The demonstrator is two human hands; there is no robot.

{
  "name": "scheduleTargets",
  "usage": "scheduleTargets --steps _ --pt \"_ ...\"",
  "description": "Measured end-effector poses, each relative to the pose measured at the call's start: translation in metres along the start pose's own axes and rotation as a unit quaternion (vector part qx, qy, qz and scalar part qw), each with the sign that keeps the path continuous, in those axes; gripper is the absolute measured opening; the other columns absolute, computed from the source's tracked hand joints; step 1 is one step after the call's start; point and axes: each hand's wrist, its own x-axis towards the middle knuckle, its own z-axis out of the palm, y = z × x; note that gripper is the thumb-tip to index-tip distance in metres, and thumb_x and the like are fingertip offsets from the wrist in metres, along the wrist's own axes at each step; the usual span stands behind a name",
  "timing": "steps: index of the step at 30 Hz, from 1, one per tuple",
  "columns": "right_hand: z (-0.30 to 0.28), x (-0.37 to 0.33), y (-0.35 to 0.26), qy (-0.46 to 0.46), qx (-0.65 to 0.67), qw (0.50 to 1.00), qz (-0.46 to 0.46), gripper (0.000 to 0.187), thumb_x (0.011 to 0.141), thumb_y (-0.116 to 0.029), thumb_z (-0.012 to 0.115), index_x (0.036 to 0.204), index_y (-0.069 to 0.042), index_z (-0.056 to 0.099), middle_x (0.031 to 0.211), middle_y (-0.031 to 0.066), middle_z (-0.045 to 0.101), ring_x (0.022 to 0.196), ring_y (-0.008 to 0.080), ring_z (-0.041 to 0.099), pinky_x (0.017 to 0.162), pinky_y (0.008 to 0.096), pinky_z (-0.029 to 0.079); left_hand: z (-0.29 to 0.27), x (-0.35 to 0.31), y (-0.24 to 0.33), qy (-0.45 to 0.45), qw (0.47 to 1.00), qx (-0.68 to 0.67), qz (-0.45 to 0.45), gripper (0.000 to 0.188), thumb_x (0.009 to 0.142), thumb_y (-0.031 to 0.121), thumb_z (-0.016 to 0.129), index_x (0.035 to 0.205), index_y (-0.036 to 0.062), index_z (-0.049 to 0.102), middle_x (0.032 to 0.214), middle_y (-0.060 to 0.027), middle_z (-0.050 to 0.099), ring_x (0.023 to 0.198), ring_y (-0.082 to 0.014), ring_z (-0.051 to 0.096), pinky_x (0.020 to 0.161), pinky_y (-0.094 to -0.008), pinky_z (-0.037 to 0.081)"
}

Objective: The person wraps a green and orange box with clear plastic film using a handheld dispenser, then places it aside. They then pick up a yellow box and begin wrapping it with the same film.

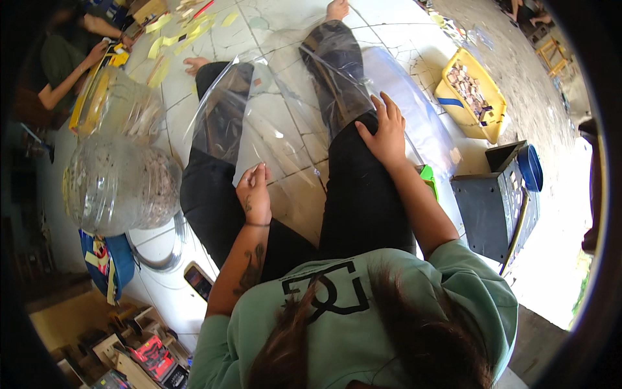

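Observation:
A large clear plastic sheet (275, 123) lies draped across my legs and the tiled floor between them. My left hand (254, 194) is closed over my left thigh, beside the near edge of the sheet. Its fingers are curled in, and whatever they may hold is too small or hidden to make out. Fingers apart, my right hand (387, 133) rests on my right knee, next to the sheet's right side. Right of that leg, a stack of clear plastic sheets (405, 97) lies flat on the tiles.
A yellow tub (495, 120) of small wooden pieces stands at the right, above a black box (483, 211) with a blue lid-like ring. At left are a big transparent bag (123, 188), a blue bucket (120, 259) and a phone (197, 281). Another person (65, 71) sits far left.

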Motion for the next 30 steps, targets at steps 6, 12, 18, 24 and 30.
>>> scheduleTargets --steps 6,12,18,24,30 --pt "-0.056 -0.031 -0.093 -0.078 0.132 0.958 -0.241 0.064 0.066 -0.043 0.077 0.114 -0.007 0.053 0.124 0.0135 0.049 0.11 0.03 0.049 0.089 0.0421 0.038 0.009 -0.034 0.05 -0.124 0.992 -0.001 -0.005 0.012 0.091 0.016 0.065 0.086 0.0049 0.064 0.078 -0.0011 0.064 0.073 -0.0064 0.057 0.067 -0.0212 0.042" --pt "-0.039 -0.038 -0.133 -0.171 0.028 0.966 -0.194 0.05 0.067 -0.029 0.074 0.106 -0.008 0.049 0.109 0.009 0.05 0.1 0.0247 0.05 0.081 0.0394 0.038 0.03 -0.038 0.069 -0.181 0.981 -0.061 -0.028 0.015 0.093 0.017 0.062 0.089 0.003 0.065 0.082 -0.0027 0.066 0.075 -0.0087 0.06 0.067 -0.0228 0.044" --pt "-0.034 -0.036 -0.119 -0.094 0.061 0.966 -0.231 0.014 0.073 -0.012 0.064 0.084 -0.007 0.056 0.078 0.0053 0.055 0.075 0.0224 0.057 0.067 0.0346 0.044 0.019 -0.031 0.078 -0.141 0.99 -0.026 0.003 0.015 0.093 0.017 0.062 0.091 0.003 0.066 0.085 -0.0032 0.067 0.077 -0.01 0.061 0.067 -0.0228 0.044" --pt "-0.037 -0.043 -0.118 -0.137 0.073 0.95 -0.272 0.01 0.075 -0.014 0.06 0.079 -0.006 0.055 0.078 0.0072 0.057 0.075 0.0231 0.06 0.068 0.0343 0.047 0.011 -0.028 0.076 -0.149 0.988 -0.039 -0.005 0.013 0.093 0.018 0.061 0.09 0.0051 0.065 0.085 -0.0018 0.066 0.078 -0.0088 0.06 0.067 -0.0225 0.043" --pt "-0.028 -0.041 -0.121 -0.166 0.072 0.937 -0.298 0.014 0.081 -0.018 0.061 0.076 -0.007 0.055 0.076 0.0071 0.057 0.074 0.0229 0.061 0.069 0.0351 0.048 0.012 -0.038 0.072 -0.203 0.979 -0.003 -0.032 0.013 0.093 0.017 0.061 0.091 0.0054 0.065 0.084 -0.0003 0.066 0.077 -0.0076 0.059 0.066 -0.0218 0.042"
